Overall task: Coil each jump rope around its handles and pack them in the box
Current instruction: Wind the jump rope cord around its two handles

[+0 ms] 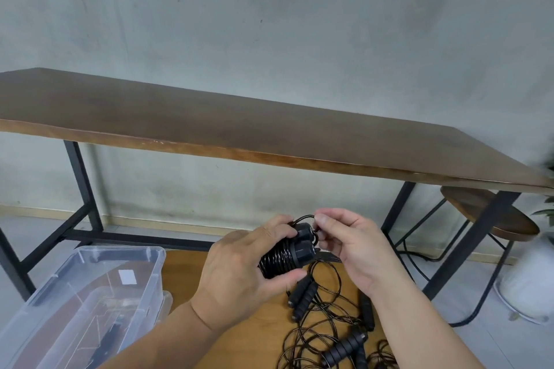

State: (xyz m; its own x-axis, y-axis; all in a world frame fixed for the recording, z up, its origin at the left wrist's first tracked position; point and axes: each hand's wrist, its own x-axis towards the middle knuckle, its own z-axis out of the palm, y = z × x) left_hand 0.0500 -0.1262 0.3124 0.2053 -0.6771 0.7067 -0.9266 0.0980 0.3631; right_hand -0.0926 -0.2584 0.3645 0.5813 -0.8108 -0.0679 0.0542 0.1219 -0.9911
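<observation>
At lower centre the left hand [236, 275] clamps the coiled jump rope [284, 252]; right hand [353, 246] pinches its springy loose end — likely light, slick, best gripped across the coils.

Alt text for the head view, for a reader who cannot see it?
A person's left hand grips a coiled black jump rope while the right hand pinches its loose end. Uncoiled ropes lie tangled on a low wooden surface beside a clear plastic box, before a long wooden table.
</observation>
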